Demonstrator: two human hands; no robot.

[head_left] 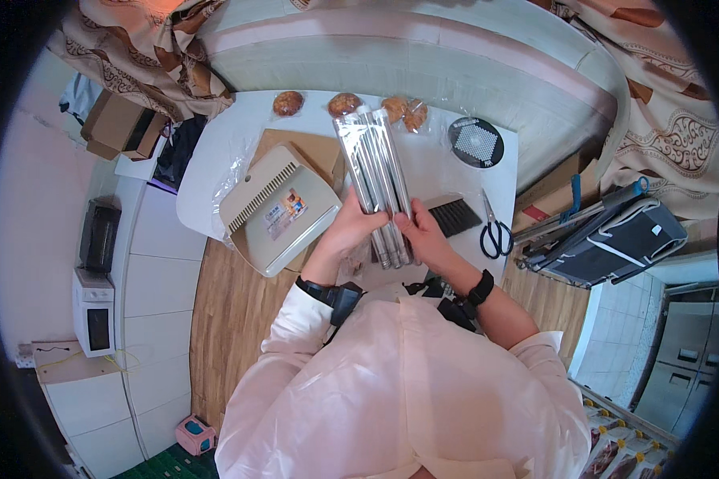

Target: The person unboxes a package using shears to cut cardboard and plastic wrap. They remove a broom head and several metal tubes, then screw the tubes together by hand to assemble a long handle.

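The left grip (355,227) and right grip (428,239) clasp opposite sides of the silver tube bundle (373,172) over the bench (200,188). Its long axis runs forward between them, far end slanting left.

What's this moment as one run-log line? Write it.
left hand, right hand: gripping silver tubes | dustpan: left of tubes | scissors: right of tubes

The person wears a pale, pinkish-white shirt (335,383) that is thin and a bit shiny. A straight strip (413,375) runs down the front, and a folded collar (475,469) sits at the neck. The left sleeve (291,323) goes almost to the black left band (315,291), which has a chunky dark box (346,300). The right sleeve (542,351) stops higher, above a black right band (481,288).
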